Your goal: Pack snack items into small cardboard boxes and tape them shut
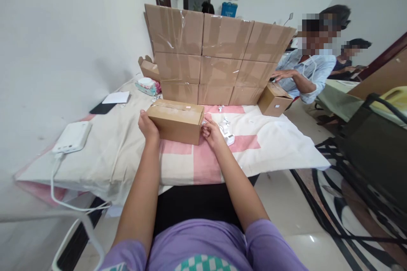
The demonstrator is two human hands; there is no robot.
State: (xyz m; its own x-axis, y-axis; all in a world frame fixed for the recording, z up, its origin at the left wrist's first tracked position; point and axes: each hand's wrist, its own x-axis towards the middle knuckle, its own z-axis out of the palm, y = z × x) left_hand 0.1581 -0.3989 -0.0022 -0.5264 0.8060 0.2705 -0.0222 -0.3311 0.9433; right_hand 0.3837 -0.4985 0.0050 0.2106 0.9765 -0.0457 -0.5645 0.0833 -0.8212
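A closed brown cardboard box (178,127) lies on the cloth-covered table in front of me, with tape along its top and a small white-and-red mark near the top edge. My left hand (149,126) is wrapped round its left end. At the right end, the fingers of my right hand (211,131) are pinched together by a small white piece (204,123), which looks like a sticker; the fingers partly hide it. Just right of that hand sits a white device (228,136) with small white bits around it.
A taped wall of stacked cartons (219,57) stands behind the box. A person (305,72) at the right has a hand over another carton (275,100). On the left are a white power bank (72,136) with a cable, paper (116,97) and a wipes pack (148,86).
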